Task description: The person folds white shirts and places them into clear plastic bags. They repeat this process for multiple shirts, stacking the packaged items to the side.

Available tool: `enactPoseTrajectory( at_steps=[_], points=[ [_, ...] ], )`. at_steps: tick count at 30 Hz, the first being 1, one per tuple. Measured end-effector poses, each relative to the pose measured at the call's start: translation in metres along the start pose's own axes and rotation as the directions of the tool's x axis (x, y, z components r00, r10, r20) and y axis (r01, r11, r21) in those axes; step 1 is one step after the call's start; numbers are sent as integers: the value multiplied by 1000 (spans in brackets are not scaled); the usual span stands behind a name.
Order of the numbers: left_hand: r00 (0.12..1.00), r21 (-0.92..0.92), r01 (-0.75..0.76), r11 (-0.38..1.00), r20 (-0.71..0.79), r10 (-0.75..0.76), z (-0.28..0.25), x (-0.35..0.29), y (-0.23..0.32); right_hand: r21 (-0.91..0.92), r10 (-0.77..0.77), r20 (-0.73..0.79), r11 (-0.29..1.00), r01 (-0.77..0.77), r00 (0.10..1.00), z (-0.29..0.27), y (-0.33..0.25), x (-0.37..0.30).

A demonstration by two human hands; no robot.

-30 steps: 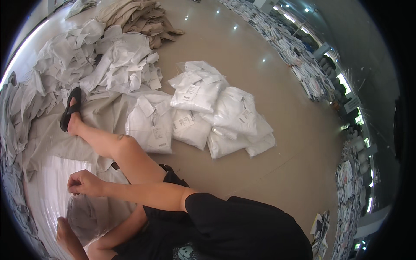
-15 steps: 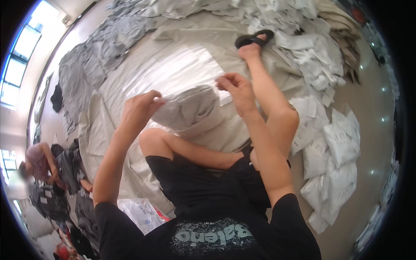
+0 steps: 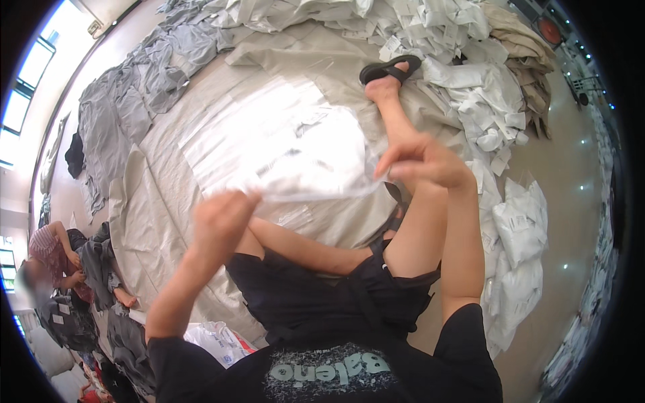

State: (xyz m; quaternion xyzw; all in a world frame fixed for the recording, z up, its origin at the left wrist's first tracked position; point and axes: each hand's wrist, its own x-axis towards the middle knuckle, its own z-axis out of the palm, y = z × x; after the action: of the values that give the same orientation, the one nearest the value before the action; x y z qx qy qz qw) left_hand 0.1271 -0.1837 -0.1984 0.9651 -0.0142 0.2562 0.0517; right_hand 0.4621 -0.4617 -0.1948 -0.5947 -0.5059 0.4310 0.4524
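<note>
A polished floor (image 3: 570, 168) carries a broad beige cloth (image 3: 158, 185), where a worker in a black shirt (image 3: 416, 363) sits cross-kneed among garments. Grey garments (image 3: 168, 77) bank up along the far left side, white garments (image 3: 474, 91) heap at the far right, and tan garments (image 3: 527, 60) lie beyond them. At left, a co-worker in a striped top (image 3: 46, 248) bends over dark clothing (image 3: 64, 312). Filled plastic packs (image 3: 517, 245) pile up at the worker's right, and flat plastic sheets (image 3: 215, 144) gleam in front. Over those sheets, before the knees, extends a clear bag (image 3: 306, 161) with pale contents washed out by glare; whether its far end touches down cannot be told. The left hand (image 3: 225, 218), blurred, is closed at the near left corner; the right hand (image 3: 430, 164) pinches the near right corner between thumb and finger, its other fingers loosely curled. To handle it well, it seems best to keep both corners level, the edge taut and the pinch light, lest the thin film tear or the contents bunch.
</note>
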Motion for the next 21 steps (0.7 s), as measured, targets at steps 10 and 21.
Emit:
enactPoseTrajectory(
  at_steps=[10,21],
  points=[
    [932,-162,359,919,19,-361,266,19,-46,-726,-122,-573,534,-433,810,103,197,165],
    [882,-62,414,908,274,-384,346,-7,-43,-733,-78,-577,488,-474,813,122,275,173]
  ],
)
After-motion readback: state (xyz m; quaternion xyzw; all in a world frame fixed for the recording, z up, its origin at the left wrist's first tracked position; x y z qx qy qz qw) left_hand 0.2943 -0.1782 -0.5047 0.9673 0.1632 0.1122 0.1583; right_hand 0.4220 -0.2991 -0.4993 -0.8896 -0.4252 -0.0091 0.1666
